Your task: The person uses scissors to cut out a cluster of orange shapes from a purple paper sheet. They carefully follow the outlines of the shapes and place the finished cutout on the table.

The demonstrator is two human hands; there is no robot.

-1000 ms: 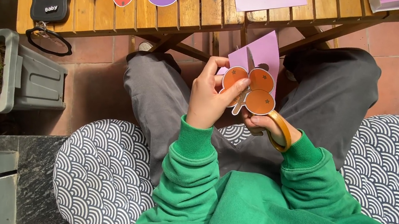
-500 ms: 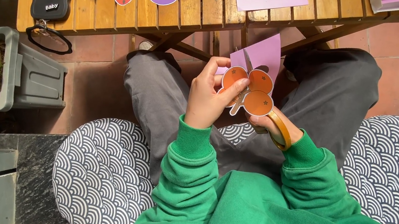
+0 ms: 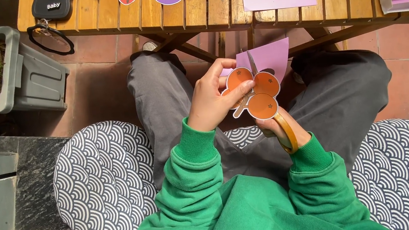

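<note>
Fingers of the left hand pinch a paper cut-out of three orange round fruits with white borders, thumb on its printed face and the other fingers behind. It is held over the lap, between the knees, below the edge of the slatted wooden table. A lilac remnant of the paper sheet rises from the cut-out's far side, towards the table.

Round cushions with a dark-and-white wave pattern lie to either side of the seated person. The right hand sits lower and nearer the body, curled through the yellow-orange loop handle of a pair of scissors; how its fingers stand I cannot tell, since the cut-out hides them. The scissors' long axis runs from that handle up and away to the blade tip showing above the fruits, so the uncut paper lies ahead of the blades, away from the body. The left hand is nearer to it.

Against the earlier frames, both hands and the cut-out stand almost unchanged.
</note>
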